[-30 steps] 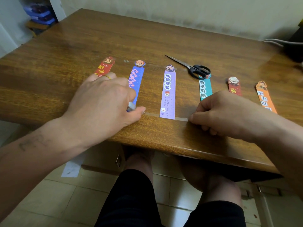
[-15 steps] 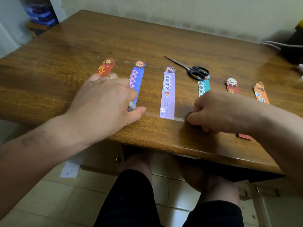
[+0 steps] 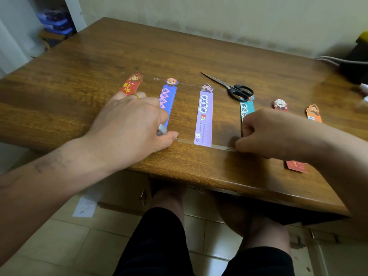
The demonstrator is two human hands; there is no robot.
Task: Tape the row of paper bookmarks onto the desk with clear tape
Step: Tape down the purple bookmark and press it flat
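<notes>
Several paper bookmarks lie in a row on the wooden desk [image 3: 199, 56]: red [image 3: 130, 86], blue [image 3: 168, 96], lilac [image 3: 205, 116], teal [image 3: 247, 107], a second red [image 3: 280, 105] and orange [image 3: 313, 114]. A strip of clear tape [image 3: 219, 146] runs across the lilac bookmark's bottom end. My left hand [image 3: 131, 126] covers the lower ends of the first red and the blue bookmarks, curled over a small whitish tape roll [image 3: 162, 129], with its thumb on the strip's left end. My right hand [image 3: 264, 134] is a fist, thumb and forefinger on the strip's right end.
Black-handled scissors [image 3: 235, 89] lie behind the teal bookmark, blades pointing back left. The desk's front edge [image 3: 239, 190] runs close below the tape line. A dark object and a cable [image 3: 342, 61] sit at the far right. My knees are under the desk.
My right hand has curled tighter at the tape's right end, and its forearm now hides more of the right-hand bookmarks. My left hand has stayed where it was.
</notes>
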